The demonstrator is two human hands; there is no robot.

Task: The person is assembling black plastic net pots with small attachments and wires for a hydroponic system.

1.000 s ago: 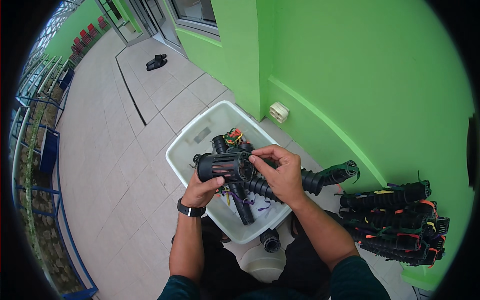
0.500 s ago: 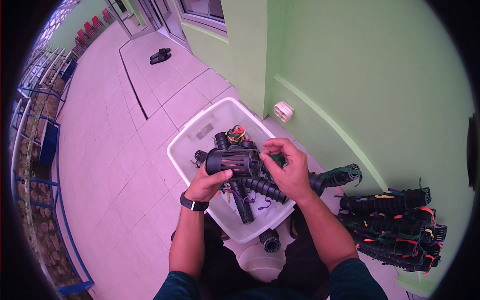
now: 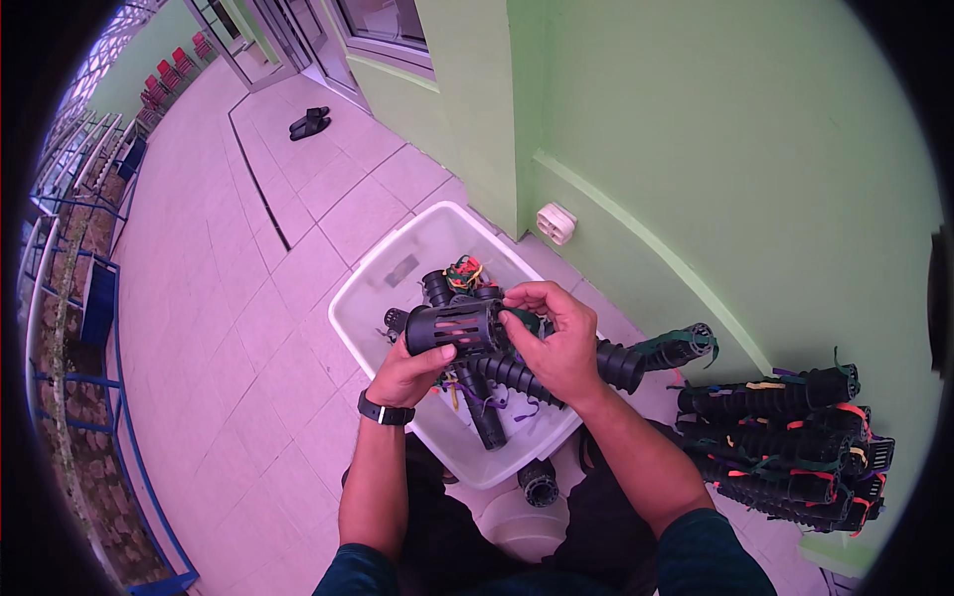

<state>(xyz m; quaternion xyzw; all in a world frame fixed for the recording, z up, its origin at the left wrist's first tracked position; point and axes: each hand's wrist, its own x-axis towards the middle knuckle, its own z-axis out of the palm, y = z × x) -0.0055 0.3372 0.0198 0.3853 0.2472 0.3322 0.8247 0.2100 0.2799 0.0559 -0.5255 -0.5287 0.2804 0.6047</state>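
A black slotted plastic net cup (image 3: pixel 459 326) lies sideways above a white tub (image 3: pixel 360 285). Wrapped round its underside and left end is my left hand (image 3: pixel 409 370), with the thumb along the near side. My right hand (image 3: pixel 558 343) is closed in a pinch at the cup's right end. Whatever sits between its fingertips is too small to make out. Below them in the tub are ribbed black tubes (image 3: pixel 512 375), another dark tube (image 3: pixel 484 422) and a tangle of coloured strips (image 3: pixel 463 270).
More black tubes tied with coloured strips are piled (image 3: pixel 785 447) by the green wall (image 3: pixel 696 149) at right. One strip-tied tube (image 3: pixel 678 346) juts past the tub's right side. A white socket block (image 3: pixel 556 223) is near the wall base. Black sandals (image 3: pixel 310 123) lie on the tiles.
The right fingertips have come in against the cup's right end, where a small gap showed before. The left hand keeps its hold, and the whole view has shifted slightly.
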